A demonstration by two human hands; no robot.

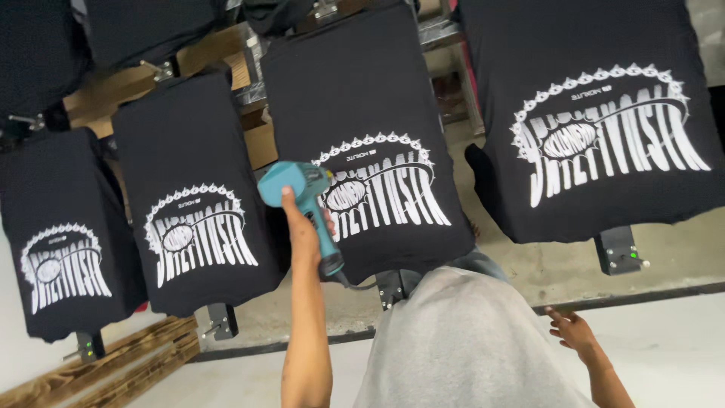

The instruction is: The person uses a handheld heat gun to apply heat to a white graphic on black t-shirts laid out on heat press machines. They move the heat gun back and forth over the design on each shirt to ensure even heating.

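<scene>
Head cam: left hand (pixel 302 227) grips teal heat gun (pixel 302 200) over black printed shirt (pixel 377 151); right hand (pixel 570 329) prob. loosely open, empty.

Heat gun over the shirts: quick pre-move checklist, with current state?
1. Left hand has a grip on the teal heat gun: ok.
2. Nozzle aimed at the white print: cannot tell.
3. Black shirt lies flat on its board: ok.
4. Cord clear of the print: ok.
5. Right hand free, away from the shirts: ok.
6. Gun switched on: cannot tell.
</scene>
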